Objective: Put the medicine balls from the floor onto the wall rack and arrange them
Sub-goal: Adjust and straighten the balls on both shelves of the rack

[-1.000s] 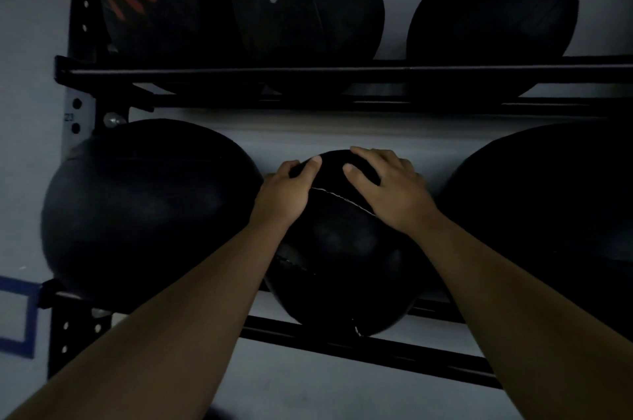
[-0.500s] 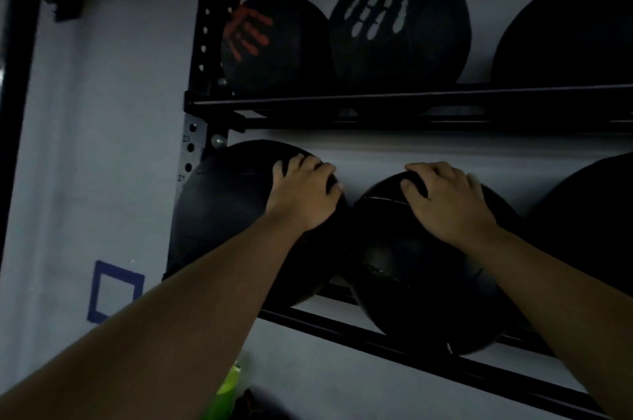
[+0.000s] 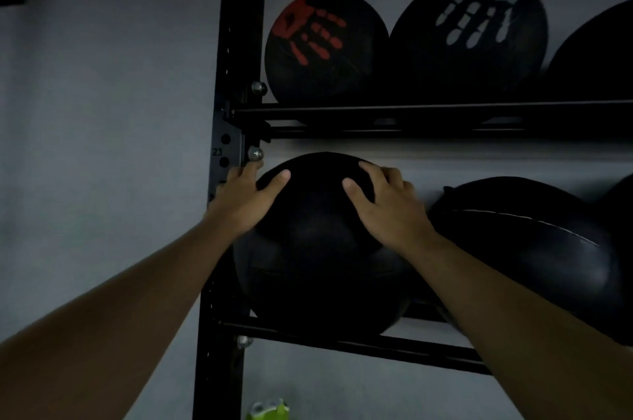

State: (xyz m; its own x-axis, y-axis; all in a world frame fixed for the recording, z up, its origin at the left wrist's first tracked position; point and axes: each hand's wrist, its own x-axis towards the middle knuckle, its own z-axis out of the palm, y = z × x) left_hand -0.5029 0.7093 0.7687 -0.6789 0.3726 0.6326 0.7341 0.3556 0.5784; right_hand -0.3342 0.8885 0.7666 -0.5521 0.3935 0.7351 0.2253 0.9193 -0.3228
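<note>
Nearest the camera, two bare forearms reaching up from 7 and 5 o'clock. Left hand [image 3: 245,198] and right hand [image 3: 387,205] spread flat, fingers apart, pressed on the upper curve of the big black medicine ball [image 3: 318,248] at centre, seated on the lower rail [image 3: 342,342] hard by the upright [image 3: 236,42]. Just beside it at 3 o'clock, a stitched ball [image 3: 524,248]. Beyond, at 12 to 1 o'clock on the upper rail [image 3: 411,111], a red-handprint ball [image 3: 325,46] and a white-handprint ball [image 3: 469,32]. Likely late on: balls racked, only nudging left; floor mostly out of sight, so cannot tell if any remain
</note>
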